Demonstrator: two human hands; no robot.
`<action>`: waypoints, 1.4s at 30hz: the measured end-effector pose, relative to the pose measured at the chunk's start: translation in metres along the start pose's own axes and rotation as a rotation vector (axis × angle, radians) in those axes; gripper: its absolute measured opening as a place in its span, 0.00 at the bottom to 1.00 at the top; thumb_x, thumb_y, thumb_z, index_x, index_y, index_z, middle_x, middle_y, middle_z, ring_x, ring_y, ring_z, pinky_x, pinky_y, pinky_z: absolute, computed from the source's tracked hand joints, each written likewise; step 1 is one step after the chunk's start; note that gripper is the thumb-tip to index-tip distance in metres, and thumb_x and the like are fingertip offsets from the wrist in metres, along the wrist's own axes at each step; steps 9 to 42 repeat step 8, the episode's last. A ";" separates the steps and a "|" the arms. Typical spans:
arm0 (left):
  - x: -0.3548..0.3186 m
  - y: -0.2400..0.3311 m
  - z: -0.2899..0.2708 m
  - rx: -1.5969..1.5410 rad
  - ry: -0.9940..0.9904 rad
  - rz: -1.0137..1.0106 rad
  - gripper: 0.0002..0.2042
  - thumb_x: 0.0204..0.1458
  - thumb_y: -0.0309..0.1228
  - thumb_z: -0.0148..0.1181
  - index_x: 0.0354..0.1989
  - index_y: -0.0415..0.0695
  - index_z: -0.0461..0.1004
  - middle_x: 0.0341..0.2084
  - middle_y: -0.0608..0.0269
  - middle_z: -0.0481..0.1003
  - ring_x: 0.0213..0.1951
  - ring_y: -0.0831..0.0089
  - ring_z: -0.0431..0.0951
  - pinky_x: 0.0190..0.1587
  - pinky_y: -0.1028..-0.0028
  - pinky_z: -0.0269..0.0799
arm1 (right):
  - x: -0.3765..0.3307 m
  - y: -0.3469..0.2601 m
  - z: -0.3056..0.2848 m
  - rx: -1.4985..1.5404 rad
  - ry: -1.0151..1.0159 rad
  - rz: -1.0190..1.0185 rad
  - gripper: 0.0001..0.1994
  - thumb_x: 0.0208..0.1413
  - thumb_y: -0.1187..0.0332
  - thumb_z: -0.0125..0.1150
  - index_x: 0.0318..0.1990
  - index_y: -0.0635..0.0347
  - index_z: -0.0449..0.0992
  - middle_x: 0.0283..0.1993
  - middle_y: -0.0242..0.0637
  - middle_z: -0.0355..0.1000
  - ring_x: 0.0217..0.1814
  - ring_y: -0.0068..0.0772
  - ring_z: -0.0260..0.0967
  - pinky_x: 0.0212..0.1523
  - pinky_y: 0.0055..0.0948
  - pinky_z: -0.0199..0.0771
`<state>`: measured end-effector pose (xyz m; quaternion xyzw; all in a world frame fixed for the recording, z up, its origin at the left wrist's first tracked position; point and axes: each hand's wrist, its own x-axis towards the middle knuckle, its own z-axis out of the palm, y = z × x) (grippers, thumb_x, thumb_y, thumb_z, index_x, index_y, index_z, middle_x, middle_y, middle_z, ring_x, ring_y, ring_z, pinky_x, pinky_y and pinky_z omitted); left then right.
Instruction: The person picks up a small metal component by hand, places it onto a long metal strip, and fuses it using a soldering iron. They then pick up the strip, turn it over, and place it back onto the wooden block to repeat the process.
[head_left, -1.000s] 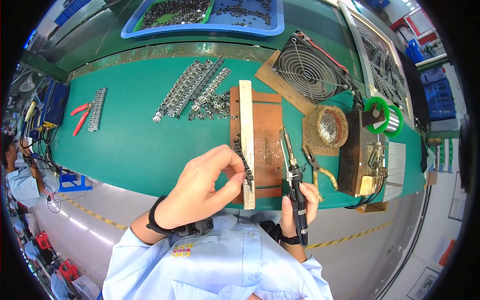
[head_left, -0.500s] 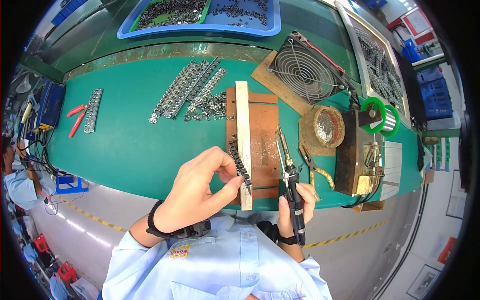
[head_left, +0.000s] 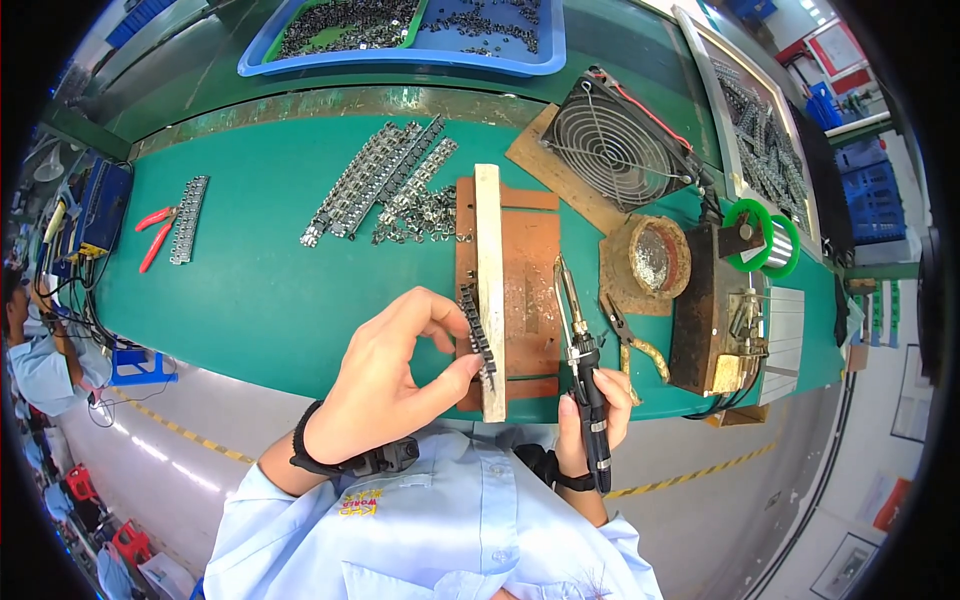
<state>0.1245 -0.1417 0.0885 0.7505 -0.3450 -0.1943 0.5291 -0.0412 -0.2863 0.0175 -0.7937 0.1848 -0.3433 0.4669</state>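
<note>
A dark strip of small linked parts [head_left: 477, 335] leans along the left side of a pale wooden bar [head_left: 489, 230], which lies across a reddish-brown board [head_left: 532, 270]. My left hand [head_left: 395, 355] is beside the strip, thumb and forefinger apart at its left edge; whether a fingertip touches it is hard to see. My right hand [head_left: 600, 405] is wrapped round the black handle of a soldering iron [head_left: 588, 400], which has a thin tube along its side. Its tip points away from me, over the board's right edge.
Loose metal parts [head_left: 425, 215] and finished-looking strips [head_left: 365, 185] lie left of the board. Red-handled pliers [head_left: 155, 240] sit far left. On the right are a fan [head_left: 620, 140], a round solder pot [head_left: 655, 258], worn pliers [head_left: 635, 345] and a solder spool [head_left: 778, 245]. A blue tray [head_left: 490, 62] stands behind.
My left thumb has drawn back slightly left from the strip, and the fingers have spread a little. The right hand and soldering iron have hardly moved.
</note>
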 end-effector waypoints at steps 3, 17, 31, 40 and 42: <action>-0.008 -0.002 -0.015 -0.095 -0.072 -0.043 0.16 0.40 0.21 0.57 0.40 0.38 0.68 0.30 0.59 0.70 0.29 0.70 0.72 0.34 0.75 0.67 | 0.001 0.000 0.002 -0.001 -0.004 -0.017 0.19 0.44 0.71 0.59 0.45 0.60 0.63 0.42 0.42 0.60 0.38 0.30 0.60 0.41 0.26 0.61; -0.027 -0.031 -0.044 -0.346 -0.412 -0.182 0.21 0.45 0.24 0.55 0.50 0.43 0.66 0.37 0.60 0.70 0.35 0.69 0.73 0.40 0.73 0.68 | -0.010 0.009 0.000 0.192 -0.010 0.075 0.21 0.46 0.69 0.58 0.48 0.60 0.61 0.44 0.43 0.59 0.49 0.35 0.59 0.50 0.29 0.59; -0.027 -0.031 -0.044 -0.346 -0.412 -0.182 0.21 0.45 0.24 0.55 0.50 0.43 0.66 0.37 0.60 0.70 0.35 0.69 0.73 0.40 0.73 0.68 | -0.010 0.009 0.000 0.192 -0.010 0.075 0.21 0.46 0.69 0.58 0.48 0.60 0.61 0.44 0.43 0.59 0.49 0.35 0.59 0.50 0.29 0.59; -0.027 -0.031 -0.044 -0.346 -0.412 -0.182 0.21 0.45 0.24 0.55 0.50 0.43 0.66 0.37 0.60 0.70 0.35 0.69 0.73 0.40 0.73 0.68 | -0.010 0.009 0.000 0.192 -0.010 0.075 0.21 0.46 0.69 0.58 0.48 0.60 0.61 0.44 0.43 0.59 0.49 0.35 0.59 0.50 0.29 0.59; -0.027 -0.031 -0.044 -0.346 -0.412 -0.182 0.21 0.45 0.24 0.55 0.50 0.43 0.66 0.37 0.60 0.70 0.35 0.69 0.73 0.40 0.73 0.68 | -0.010 0.009 0.000 0.192 -0.010 0.075 0.21 0.46 0.69 0.58 0.48 0.60 0.61 0.44 0.43 0.59 0.49 0.35 0.59 0.50 0.29 0.59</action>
